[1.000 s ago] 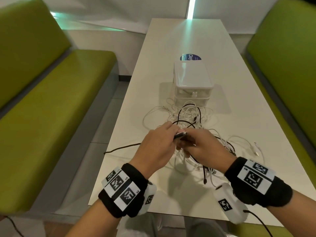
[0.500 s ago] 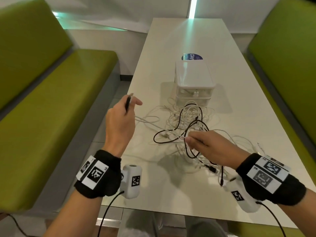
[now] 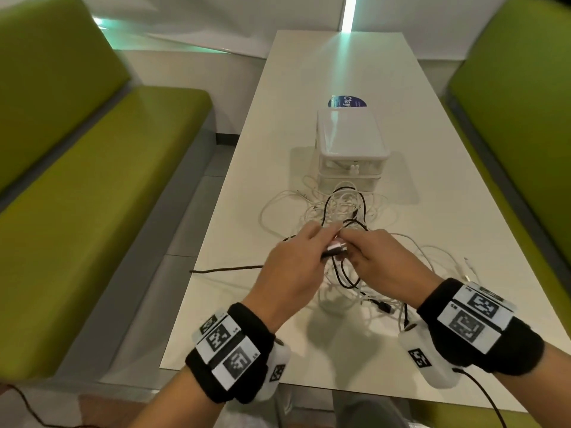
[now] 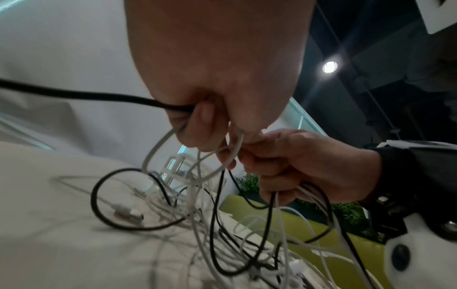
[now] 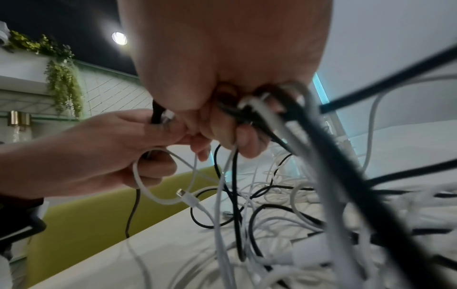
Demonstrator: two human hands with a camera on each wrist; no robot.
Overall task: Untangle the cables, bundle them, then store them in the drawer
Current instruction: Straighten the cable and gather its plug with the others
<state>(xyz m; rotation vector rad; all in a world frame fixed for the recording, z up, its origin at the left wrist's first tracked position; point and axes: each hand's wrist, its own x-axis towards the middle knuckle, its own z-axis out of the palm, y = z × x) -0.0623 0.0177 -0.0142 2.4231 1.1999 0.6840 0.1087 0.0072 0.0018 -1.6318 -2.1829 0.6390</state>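
Observation:
A tangle of white and black cables [image 3: 346, 211] lies on the white table [image 3: 253, 319], in front of a small white drawer unit [image 3: 350, 140]. My left hand [image 3: 296, 261] and right hand [image 3: 380, 257] meet above the tangle. The left hand [image 4: 202, 121] grips a black cable [image 4: 74, 94] and a white loop [image 4: 158, 148]; the black cable's free end [image 3: 225, 269] trails off the table's left edge. The right hand [image 5: 222, 109] clutches several black and white cables [image 5: 284, 121], lifted off the table. A white plug [image 5: 188, 198] dangles between the hands.
Green benches flank the table, one on the left [image 3: 92, 196] and one on the right [image 3: 525, 134]. A blue round sticker [image 3: 347, 101] sits behind the drawer unit. Loose white cable ends [image 3: 466, 267] lie at the right. The drawers are closed.
My left hand, held out to the left with the black cable's end half a second ago, has come back to the right hand over the tangle. The black cable now trails left over the edge.

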